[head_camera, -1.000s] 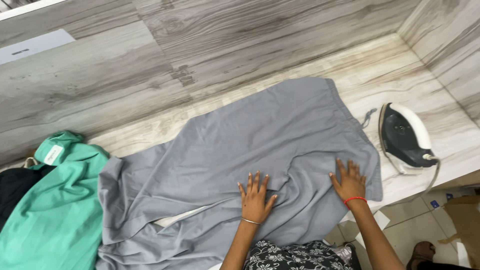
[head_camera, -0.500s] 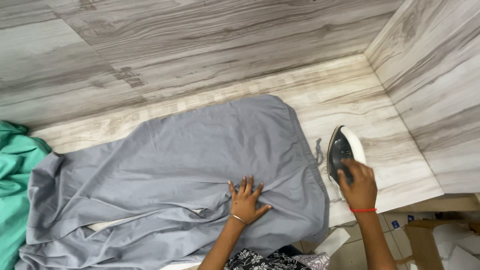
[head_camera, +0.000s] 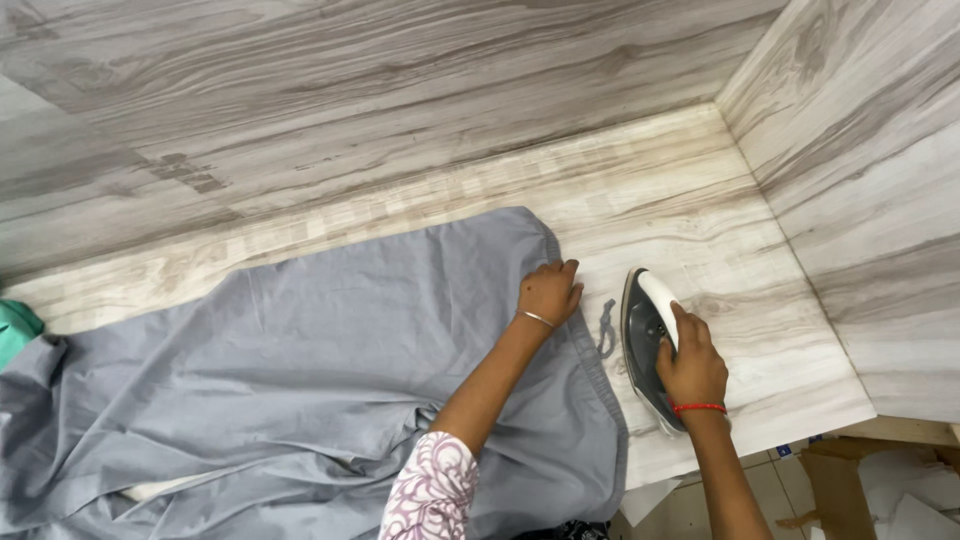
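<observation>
Left hand (head_camera: 549, 291) moved up to the waistband (head_camera: 590, 350) — right hand (head_camera: 690, 365) now grips the iron (head_camera: 648, 345).

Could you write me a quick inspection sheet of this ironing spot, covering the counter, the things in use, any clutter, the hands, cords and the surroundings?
Surface: pale wood-grain counter, bare to the right of the cloth.
Job's things: grey garment spread flat, its elastic waistband toward the right; dark iron with a white handle standing on end just beside it.
Clutter: a bit of green cloth at the left edge; a grey drawstring lying between garment and iron.
Hands: left hand rests on the waistband; right hand is wrapped round the iron's handle.
Cables: nothing seen.
Surroundings: wood-grain walls behind and to the right; cardboard and paper on the tiled floor below.
</observation>
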